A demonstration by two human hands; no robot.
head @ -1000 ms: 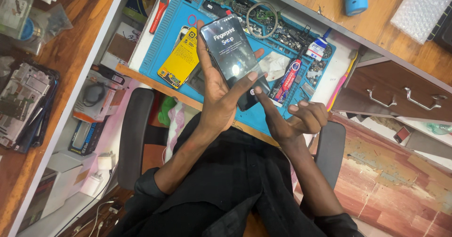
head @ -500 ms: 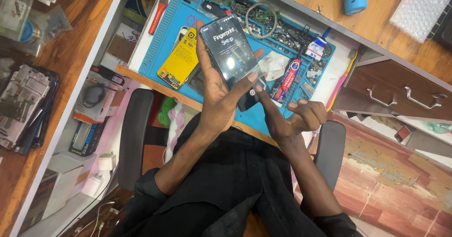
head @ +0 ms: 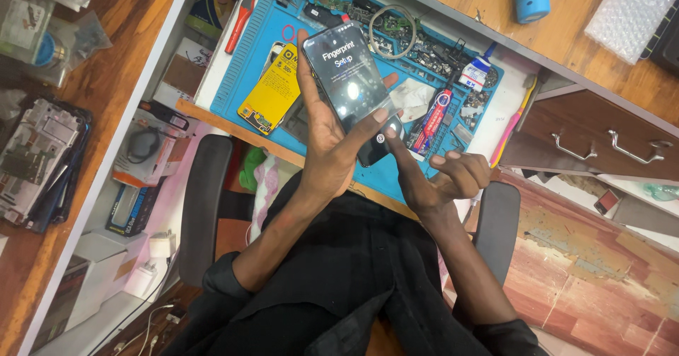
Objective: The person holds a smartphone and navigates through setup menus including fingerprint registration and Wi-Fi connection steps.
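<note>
— Two hands up, what's each doing?

— My left hand [head: 329, 140] grips the smartphone [head: 353, 87], fingers wrapped round its edges, thumb on the lower right side. Screen lit, facing me.

— Right one?

— My right hand [head: 442, 179] holds nothing; index finger pressed to the bottom of the screen, other fingers curled in.

— Where's the phone?

— In the air above the blue work mat [head: 233, 80]. Yellow battery [head: 272, 91] lies on the mat just left, glue tube [head: 433, 119] just right.

Black phone [head: 351, 87], screen lit, glare spot mid-screen, tilted face up, held above blue mat [head: 233, 80], fingertip on lower edge
</note>
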